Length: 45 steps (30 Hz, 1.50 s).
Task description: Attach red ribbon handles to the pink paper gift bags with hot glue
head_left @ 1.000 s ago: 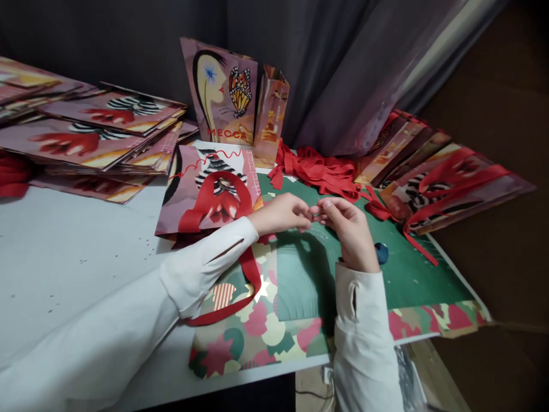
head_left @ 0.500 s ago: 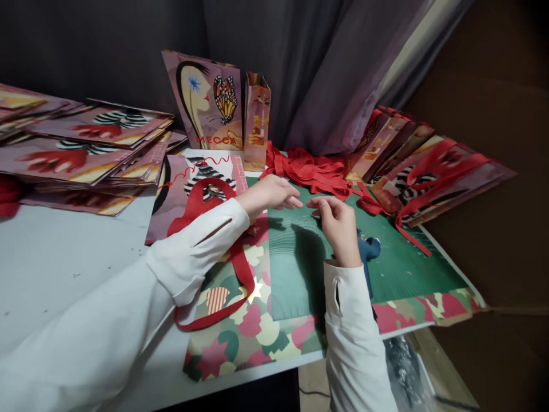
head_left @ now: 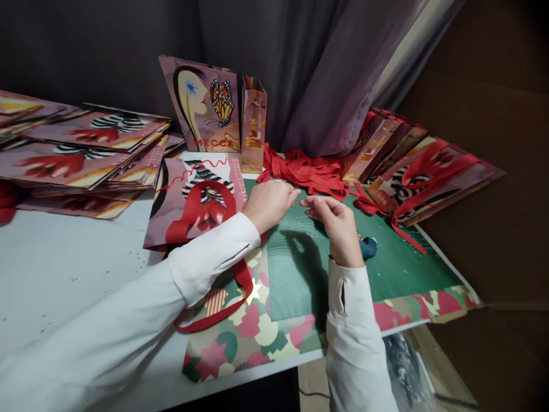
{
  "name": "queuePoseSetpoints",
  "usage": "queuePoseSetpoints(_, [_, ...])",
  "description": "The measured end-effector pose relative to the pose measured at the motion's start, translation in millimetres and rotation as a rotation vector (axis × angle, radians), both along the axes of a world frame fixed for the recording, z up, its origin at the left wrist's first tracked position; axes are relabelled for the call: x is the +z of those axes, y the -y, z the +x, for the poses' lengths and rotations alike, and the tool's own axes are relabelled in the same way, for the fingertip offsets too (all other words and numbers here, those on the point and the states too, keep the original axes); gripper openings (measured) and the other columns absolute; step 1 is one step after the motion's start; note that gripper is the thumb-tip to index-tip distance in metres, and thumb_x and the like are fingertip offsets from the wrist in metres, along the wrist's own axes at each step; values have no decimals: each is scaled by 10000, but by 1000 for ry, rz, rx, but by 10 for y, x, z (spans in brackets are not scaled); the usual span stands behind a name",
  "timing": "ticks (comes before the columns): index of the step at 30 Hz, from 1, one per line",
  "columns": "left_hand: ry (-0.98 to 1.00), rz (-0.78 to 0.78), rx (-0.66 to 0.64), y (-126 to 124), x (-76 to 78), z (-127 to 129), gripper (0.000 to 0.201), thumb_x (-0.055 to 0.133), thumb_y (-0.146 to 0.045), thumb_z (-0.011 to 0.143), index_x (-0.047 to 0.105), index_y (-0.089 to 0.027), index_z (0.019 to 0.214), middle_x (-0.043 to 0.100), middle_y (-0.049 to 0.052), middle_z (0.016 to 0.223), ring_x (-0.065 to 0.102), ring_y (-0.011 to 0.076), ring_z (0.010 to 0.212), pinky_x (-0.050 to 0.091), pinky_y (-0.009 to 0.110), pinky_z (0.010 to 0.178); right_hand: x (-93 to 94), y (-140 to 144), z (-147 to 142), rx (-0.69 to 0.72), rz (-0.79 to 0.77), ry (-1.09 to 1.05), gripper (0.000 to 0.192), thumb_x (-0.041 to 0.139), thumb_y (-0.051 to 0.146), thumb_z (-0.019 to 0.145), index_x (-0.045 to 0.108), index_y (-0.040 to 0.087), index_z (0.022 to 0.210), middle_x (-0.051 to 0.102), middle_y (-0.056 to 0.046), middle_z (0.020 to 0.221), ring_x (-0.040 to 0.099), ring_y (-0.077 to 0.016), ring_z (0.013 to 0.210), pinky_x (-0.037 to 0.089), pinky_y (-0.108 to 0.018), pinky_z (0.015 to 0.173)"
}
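Note:
My left hand [head_left: 271, 203] is above the green mat [head_left: 295, 292], palm down, with its fingers curled and the tips pressed together. Facing it, my right hand [head_left: 338, 229] has thumb and fingertips pinched. The fingertips of both hands are a short gap apart, and anything between them is too small to make out. Left of my left hand lies a printed paper bag [head_left: 171, 200] with a loop of red ribbon [head_left: 244, 280] across it, partly behind my sleeve. A dark blue object [head_left: 368, 248] rests on the mat, mostly hidden by my right hand.
A heap of red ribbons [head_left: 304, 171] lies at the back of the mat. Two paper bags stand upright, one of them printed MECCA [head_left: 210, 109]. Stacked flat bags [head_left: 64, 160] fill the left. Ribboned bags [head_left: 433, 177] lean at the right, near a brown cardboard wall [head_left: 493, 229].
My left hand has turned over and its fingers have curled in from being stretched out. My right hand stays pinched in nearly the same place. The view has shifted slightly.

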State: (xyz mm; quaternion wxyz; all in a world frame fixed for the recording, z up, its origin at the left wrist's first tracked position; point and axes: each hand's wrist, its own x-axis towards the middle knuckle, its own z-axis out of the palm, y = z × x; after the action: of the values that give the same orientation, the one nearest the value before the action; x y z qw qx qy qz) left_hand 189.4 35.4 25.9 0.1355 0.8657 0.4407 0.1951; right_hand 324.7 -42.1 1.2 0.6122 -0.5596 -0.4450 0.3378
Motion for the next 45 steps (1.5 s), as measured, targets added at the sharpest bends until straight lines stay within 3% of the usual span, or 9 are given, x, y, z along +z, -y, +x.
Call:
queuePoseSetpoints(3, [-41,41,16,47,-3,57,581,281,-488,968,746,-172,820,738,132,847,677,289,923,446,360,816,7,11,9,0,-32,-83,321,667,515,753,713,200,797,762,-59,842,662,-154,712,510,-315,757])
queuePoseSetpoints(7, [-37,82,-60,21,-29,71,390,364,-344,965,664,-212,1175,694,99,1180,630,253,1103,319,446,1069,3,21,34,19,-56,-187,362,634,544,784,727,199,846,769,-76,905,689,-178,803,499,-316,803])
queuePoseSetpoints(12, [42,24,10,-2,-50,32,549,277,-467,984,756,-202,949,755,95,971,670,253,1005,296,461,1096,34,31,88,94,-54,-313,480,471,615,858,717,215,955,738,-86,1100,663,-219,1053,450,-370,967])
queuePoseSetpoints(15, [151,28,5,39,-59,14,432,305,-378,992,629,-237,1240,688,65,1211,612,217,1150,280,450,1121,67,35,116,205,-73,-387,558,382,663,862,699,230,1014,715,-88,1160,624,-245,1148,424,-413,1012])
queuePoseSetpoints(21, [248,75,103,119,-15,-16,475,280,-409,1005,683,-207,1156,523,79,1427,417,232,1366,154,489,1186,115,70,115,376,-68,-380,611,292,682,880,692,267,1083,647,-66,1289,548,-261,1257,434,-458,1003])
queuePoseSetpoints(32, [474,122,-81,183,104,-95,283,582,-421,872,691,-265,1081,646,18,1244,541,209,1204,145,465,1171,132,115,76,485,-68,-467,633,277,682,896,714,259,1075,649,-59,1285,543,-241,1262,425,-451,1025])
queuePoseSetpoints(36, [652,-241,-251,91,91,-67,158,681,-342,775,709,-190,809,720,14,944,633,195,980,365,397,1035,124,126,70,547,-88,-515,632,327,693,883,732,231,1035,686,-82,1221,571,-258,1229,406,-469,1046])
queuePoseSetpoints(40, [865,-744,-366,2,54,-64,240,715,-365,739,726,-165,870,743,43,922,658,188,939,461,323,912,144,138,104,603,-67,-547,627,297,668,910,730,241,1066,694,-57,1209,576,-245,1227,362,-469,1090])
queuePoseSetpoints(45, [1026,-1031,-237,10,8,-2,444,480,-525,904,723,-156,945,740,82,1009,642,206,1051,415,349,1010,167,145,18,543,0,-414,693,185,663,929,712,249,1105,652,-56,1283,523,-256,1286,340,-493,1108])
